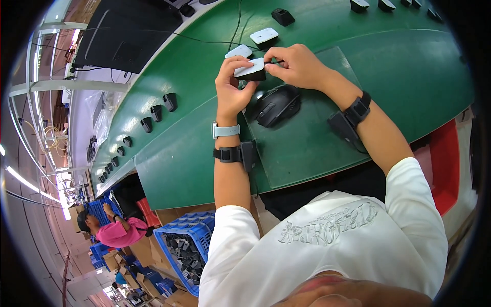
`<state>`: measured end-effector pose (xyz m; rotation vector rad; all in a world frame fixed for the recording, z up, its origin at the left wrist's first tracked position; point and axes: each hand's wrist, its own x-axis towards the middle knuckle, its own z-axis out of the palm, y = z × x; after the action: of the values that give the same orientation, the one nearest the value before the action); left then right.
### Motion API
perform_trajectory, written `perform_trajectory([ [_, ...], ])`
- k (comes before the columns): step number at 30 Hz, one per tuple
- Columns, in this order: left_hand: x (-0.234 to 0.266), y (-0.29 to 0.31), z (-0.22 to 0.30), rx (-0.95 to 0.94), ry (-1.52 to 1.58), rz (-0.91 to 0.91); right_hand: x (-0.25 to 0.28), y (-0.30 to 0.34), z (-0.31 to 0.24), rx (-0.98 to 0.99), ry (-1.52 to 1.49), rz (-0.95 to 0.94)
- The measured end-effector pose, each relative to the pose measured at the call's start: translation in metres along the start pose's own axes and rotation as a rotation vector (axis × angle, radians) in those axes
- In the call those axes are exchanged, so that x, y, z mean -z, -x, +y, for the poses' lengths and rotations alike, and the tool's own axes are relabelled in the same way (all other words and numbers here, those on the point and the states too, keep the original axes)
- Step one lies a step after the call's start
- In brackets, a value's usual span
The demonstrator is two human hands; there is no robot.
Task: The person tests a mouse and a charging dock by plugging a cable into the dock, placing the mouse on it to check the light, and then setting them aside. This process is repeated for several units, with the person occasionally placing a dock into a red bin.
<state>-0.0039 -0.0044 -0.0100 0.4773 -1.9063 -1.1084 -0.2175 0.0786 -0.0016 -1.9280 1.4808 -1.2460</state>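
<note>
Over the green table, my left hand (231,88) grips a small black device with a white top (250,69), thumb below and fingers across the top. Against its right side, my right hand (295,65) pinches the end of a thin black cable (274,62); whether the plug sits inside the device is hidden by my fingers. Just behind lie two more white-topped devices (264,37), one partly covered by my left hand. A black computer mouse (276,106) rests below my hands on a clear mat (307,148).
Several black devices (170,102) stand in a row along the table (179,153) to the left. More white-topped ones (359,5) sit at the far right edge. A monitor (125,33) is at upper left. Below the table, a blue crate (185,225) holds black parts. A person in pink (121,231) works beyond.
</note>
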Motion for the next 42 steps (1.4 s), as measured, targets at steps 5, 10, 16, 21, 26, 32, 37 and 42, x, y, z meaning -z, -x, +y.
perform_trajectory([
  [5, 0.023, 0.006, -0.017, -0.027, 0.018, 0.044, -0.010, -0.001, 0.004, 0.025, -0.068, 0.147],
  [10, 0.083, 0.013, -0.047, 0.203, 0.017, 0.535, -0.002, -0.005, 0.015, -0.127, -0.169, 0.292],
  [16, 0.089, 0.017, -0.071, 0.405, -1.303, 1.032, -0.012, -0.006, 0.013, -0.099, -0.264, 0.273],
  [21, 0.032, -0.006, -0.020, -0.052, -0.853, 0.444, -0.018, -0.009, 0.029, 0.035, -0.223, 0.244],
  [26, 0.030, -0.005, -0.040, -0.007, -0.876, 0.128, -0.018, -0.006, 0.024, 0.083, -0.140, 0.157],
  [32, 0.028, -0.003, -0.034, 0.145, -0.133, 0.284, -0.018, -0.006, 0.021, 0.008, -0.266, 0.161],
  [37, 0.029, 0.000, -0.022, 0.268, 0.515, 0.115, -0.014, -0.004, 0.013, 0.230, -0.169, 0.195],
  [42, 0.031, 0.001, -0.023, 0.296, 0.523, 0.146, -0.012, -0.004, 0.010, 0.229, -0.145, 0.192],
])
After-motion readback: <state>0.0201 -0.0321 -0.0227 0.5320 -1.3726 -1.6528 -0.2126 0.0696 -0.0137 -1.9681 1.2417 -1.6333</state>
